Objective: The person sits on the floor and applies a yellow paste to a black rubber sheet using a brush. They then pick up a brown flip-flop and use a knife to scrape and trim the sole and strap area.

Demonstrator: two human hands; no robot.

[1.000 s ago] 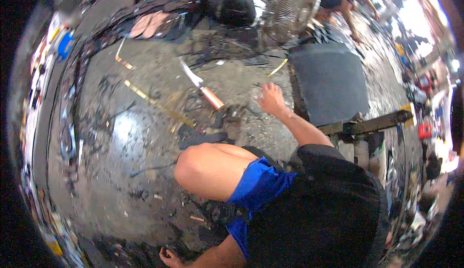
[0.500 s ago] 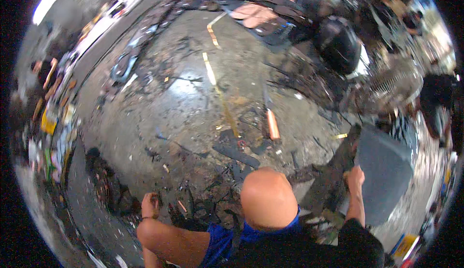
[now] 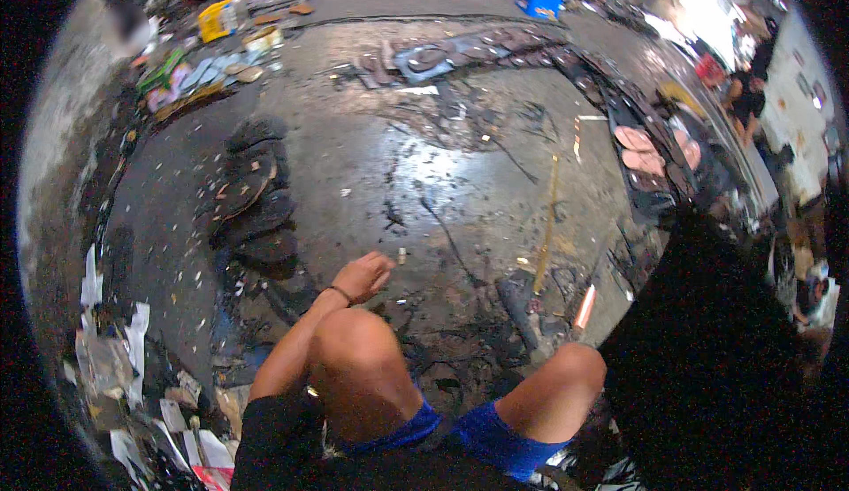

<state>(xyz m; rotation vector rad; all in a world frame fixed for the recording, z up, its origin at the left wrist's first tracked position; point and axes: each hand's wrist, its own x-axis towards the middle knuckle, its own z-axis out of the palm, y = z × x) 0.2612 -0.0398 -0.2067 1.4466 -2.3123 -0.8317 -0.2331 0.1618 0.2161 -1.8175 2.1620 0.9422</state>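
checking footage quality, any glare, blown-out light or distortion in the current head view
Head view: white glare on the floor beyond the left hand; head view: blown-out light, upper right; head view: straight edges bow near the rim.

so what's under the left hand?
Around the left hand, littered floor shows, with a small pale scrap just to its right. Whatever lies directly beneath the hand is covered; can't tell if anything's there.
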